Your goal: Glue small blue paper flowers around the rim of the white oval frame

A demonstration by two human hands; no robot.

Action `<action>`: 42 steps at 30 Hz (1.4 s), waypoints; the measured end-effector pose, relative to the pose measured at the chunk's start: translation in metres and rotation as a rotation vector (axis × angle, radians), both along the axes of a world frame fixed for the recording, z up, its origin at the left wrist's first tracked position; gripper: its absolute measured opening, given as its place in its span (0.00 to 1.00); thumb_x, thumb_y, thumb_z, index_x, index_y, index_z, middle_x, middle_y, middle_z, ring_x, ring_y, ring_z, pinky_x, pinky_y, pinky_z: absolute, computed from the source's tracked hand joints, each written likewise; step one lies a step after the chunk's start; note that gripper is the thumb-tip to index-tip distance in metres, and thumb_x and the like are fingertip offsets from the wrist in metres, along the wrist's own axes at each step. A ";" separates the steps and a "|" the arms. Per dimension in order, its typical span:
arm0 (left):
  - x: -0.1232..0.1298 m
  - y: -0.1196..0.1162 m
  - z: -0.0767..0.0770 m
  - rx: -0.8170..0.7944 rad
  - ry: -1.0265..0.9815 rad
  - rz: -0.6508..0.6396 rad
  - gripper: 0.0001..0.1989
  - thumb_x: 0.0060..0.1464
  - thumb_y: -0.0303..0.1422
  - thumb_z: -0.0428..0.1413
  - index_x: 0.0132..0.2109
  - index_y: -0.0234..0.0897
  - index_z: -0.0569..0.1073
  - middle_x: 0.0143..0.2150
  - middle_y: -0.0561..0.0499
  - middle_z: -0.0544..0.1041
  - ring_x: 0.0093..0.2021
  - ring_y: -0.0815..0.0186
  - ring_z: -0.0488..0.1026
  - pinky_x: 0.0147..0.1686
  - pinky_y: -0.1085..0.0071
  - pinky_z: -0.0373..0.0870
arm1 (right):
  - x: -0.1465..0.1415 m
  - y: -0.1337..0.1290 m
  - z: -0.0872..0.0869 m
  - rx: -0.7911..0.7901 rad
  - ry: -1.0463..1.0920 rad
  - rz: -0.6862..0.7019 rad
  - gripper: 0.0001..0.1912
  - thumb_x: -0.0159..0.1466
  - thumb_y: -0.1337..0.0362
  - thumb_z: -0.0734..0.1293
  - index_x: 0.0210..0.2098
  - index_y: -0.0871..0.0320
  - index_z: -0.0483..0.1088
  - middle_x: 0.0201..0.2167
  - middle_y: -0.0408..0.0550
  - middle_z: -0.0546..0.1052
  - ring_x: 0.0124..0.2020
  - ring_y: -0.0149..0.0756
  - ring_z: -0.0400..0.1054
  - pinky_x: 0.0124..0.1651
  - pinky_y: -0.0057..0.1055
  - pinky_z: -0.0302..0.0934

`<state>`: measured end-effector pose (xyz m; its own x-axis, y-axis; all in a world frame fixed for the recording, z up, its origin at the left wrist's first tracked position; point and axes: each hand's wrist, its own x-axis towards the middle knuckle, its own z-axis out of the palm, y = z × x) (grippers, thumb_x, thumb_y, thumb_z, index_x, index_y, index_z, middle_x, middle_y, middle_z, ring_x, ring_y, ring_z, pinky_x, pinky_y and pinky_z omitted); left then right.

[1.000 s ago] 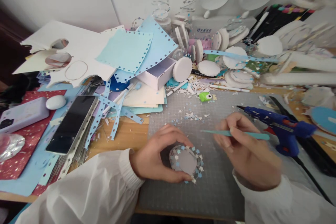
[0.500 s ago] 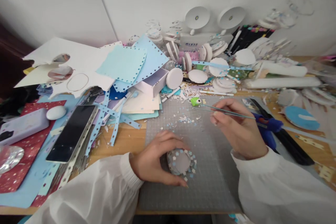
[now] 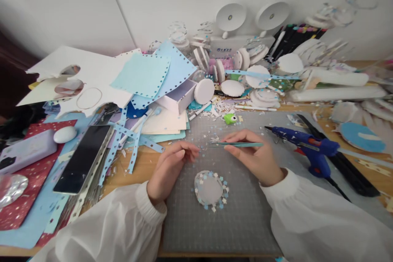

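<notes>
My right hand (image 3: 253, 153) pinches thin teal tweezers (image 3: 242, 144), whose tips point left over a small heap of paper bits (image 3: 216, 141) on the grey cutting mat (image 3: 239, 221). To the left, my left hand (image 3: 172, 166) hovers at the mat's edge with its fingers loosely curled. Whether something small is between those fingertips cannot be made out. A round whitish piece (image 3: 210, 188), ringed with small blue and white stars, lies on the mat between and below my hands, touched by neither.
A blue glue gun (image 3: 307, 143) lies right of my right hand, beside a long black tool (image 3: 353, 168). A green punch (image 3: 230, 118) sits behind the hands. Papers, a phone (image 3: 82, 159) and strips cover the left; white discs (image 3: 204, 91) crowd the back.
My left hand has let go of the star-ringed piece and moved up and left. My right hand has come left and down with the tweezers, uncovering the glue gun.
</notes>
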<state>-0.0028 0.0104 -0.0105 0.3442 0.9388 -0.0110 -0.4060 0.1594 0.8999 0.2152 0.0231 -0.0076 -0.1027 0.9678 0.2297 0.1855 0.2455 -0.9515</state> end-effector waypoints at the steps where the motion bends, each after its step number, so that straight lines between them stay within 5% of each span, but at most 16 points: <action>1: 0.001 0.000 0.000 -0.021 -0.006 0.015 0.13 0.57 0.36 0.50 0.40 0.32 0.76 0.35 0.46 0.71 0.36 0.64 0.65 0.38 0.70 0.60 | 0.000 -0.001 0.000 -0.008 0.001 0.016 0.04 0.56 0.66 0.70 0.30 0.55 0.70 0.33 0.47 0.77 0.37 0.35 0.72 0.42 0.34 0.67; 10: 0.003 0.000 0.002 -0.028 0.082 0.083 0.11 0.58 0.35 0.53 0.35 0.33 0.76 0.31 0.49 0.71 0.32 0.67 0.64 0.36 0.72 0.60 | 0.002 -0.007 0.000 -0.220 0.274 0.200 0.04 0.57 0.63 0.69 0.30 0.54 0.69 0.31 0.45 0.75 0.36 0.34 0.70 0.40 0.32 0.65; 20: 0.002 -0.001 0.001 0.006 0.116 0.097 0.10 0.58 0.36 0.53 0.36 0.35 0.76 0.32 0.50 0.71 0.33 0.68 0.64 0.36 0.72 0.60 | -0.011 -0.013 0.005 -0.426 0.241 0.288 0.06 0.57 0.61 0.70 0.31 0.56 0.69 0.32 0.44 0.74 0.35 0.31 0.67 0.38 0.29 0.60; 28: 0.001 -0.001 -0.001 0.031 0.190 0.168 0.08 0.57 0.33 0.54 0.31 0.35 0.72 0.28 0.52 0.68 0.31 0.69 0.63 0.35 0.74 0.60 | -0.006 -0.013 0.006 -0.488 0.529 0.475 0.10 0.56 0.58 0.70 0.30 0.56 0.66 0.28 0.43 0.72 0.27 0.29 0.62 0.30 0.28 0.54; 32: 0.000 -0.002 0.000 0.035 0.192 0.263 0.08 0.56 0.34 0.55 0.32 0.35 0.71 0.28 0.52 0.68 0.29 0.70 0.62 0.33 0.73 0.59 | -0.002 -0.010 0.008 -0.453 0.620 0.414 0.12 0.55 0.55 0.69 0.27 0.55 0.65 0.24 0.42 0.68 0.23 0.29 0.56 0.27 0.29 0.51; 42: 0.001 -0.003 0.004 0.015 0.174 0.295 0.21 0.58 0.36 0.49 0.20 0.37 0.52 0.18 0.57 0.50 0.20 0.72 0.48 0.23 0.70 0.47 | -0.001 -0.002 0.007 -0.428 0.570 -0.079 0.07 0.54 0.58 0.69 0.28 0.51 0.67 0.33 0.43 0.71 0.25 0.30 0.59 0.28 0.32 0.57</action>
